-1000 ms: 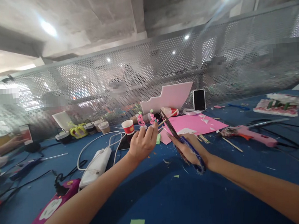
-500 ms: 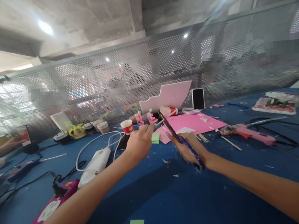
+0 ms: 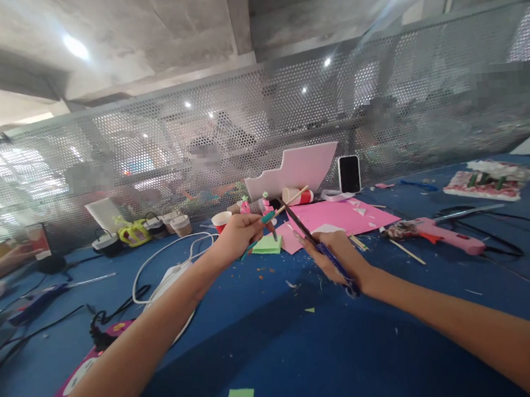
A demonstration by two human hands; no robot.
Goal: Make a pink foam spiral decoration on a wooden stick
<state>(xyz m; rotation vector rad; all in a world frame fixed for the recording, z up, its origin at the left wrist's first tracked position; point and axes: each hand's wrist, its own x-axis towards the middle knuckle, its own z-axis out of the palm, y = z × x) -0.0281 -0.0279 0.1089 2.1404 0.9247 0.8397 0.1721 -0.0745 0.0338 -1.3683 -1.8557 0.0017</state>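
My left hand (image 3: 237,240) pinches a thin wooden stick (image 3: 295,197) partly covered in teal-green. The stick slants up to the right. A bit of the same teal shows below the fingers. In my right hand (image 3: 340,254) are scissors (image 3: 299,221) with dark blades and blue handles, pointing up and left. Their tips are close to the stick; whether they touch it I cannot tell. Under the stick lies a stack of light green paper (image 3: 267,244). Pink paper (image 3: 340,217) with white scraps lies behind the scissors.
A pink glue gun (image 3: 451,234) lies right, near loose sticks. A red-and-white paper cup (image 3: 221,221), a white power strip (image 3: 170,278) with cable, and a purple box (image 3: 72,382) are left. Pink foam board (image 3: 293,172) and a phone (image 3: 349,174) stand behind. Another person's hand (image 3: 19,257) is far left.
My left hand has shifted left and turned, bringing the stick's teal part and more of the green paper into sight. The scissors look narrower, their handles closer together.
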